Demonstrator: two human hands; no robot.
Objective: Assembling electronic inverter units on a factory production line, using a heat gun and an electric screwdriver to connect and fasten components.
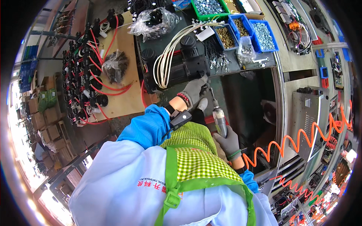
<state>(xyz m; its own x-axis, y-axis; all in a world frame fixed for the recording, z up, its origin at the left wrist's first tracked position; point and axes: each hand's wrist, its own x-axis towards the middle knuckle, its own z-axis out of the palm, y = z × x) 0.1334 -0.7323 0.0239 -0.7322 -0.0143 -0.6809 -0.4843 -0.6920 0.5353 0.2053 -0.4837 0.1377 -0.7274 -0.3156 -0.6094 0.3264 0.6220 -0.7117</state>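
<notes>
Grey-gloved hands work a black motor unit [181, 64] on the green surface [245, 98].
Left hand [194, 90] presses flat on the unit's near edge, gripping nothing; right hand [228, 142] grasps a pneumatic screwdriver [218, 115], tip at the unit: fastening looks underway, wires [166, 60] loose on top.

Left hand [195, 90]: grey-gloved, reaching forward and away from the body, palm down, fingers [203, 80] curling and pressing onto a surface. Left wrist: wearing a beaded band and a dark strap; forearm sleeved in blue, extending up from the lower middle. Right hand [228, 142]: grey-gloved, sitting closer to the body, fingers wrapping tight in a fist-like grip, thumb side facing upward. Right wrist: wearing a green band; forearm bending in from the lower right.
</notes>
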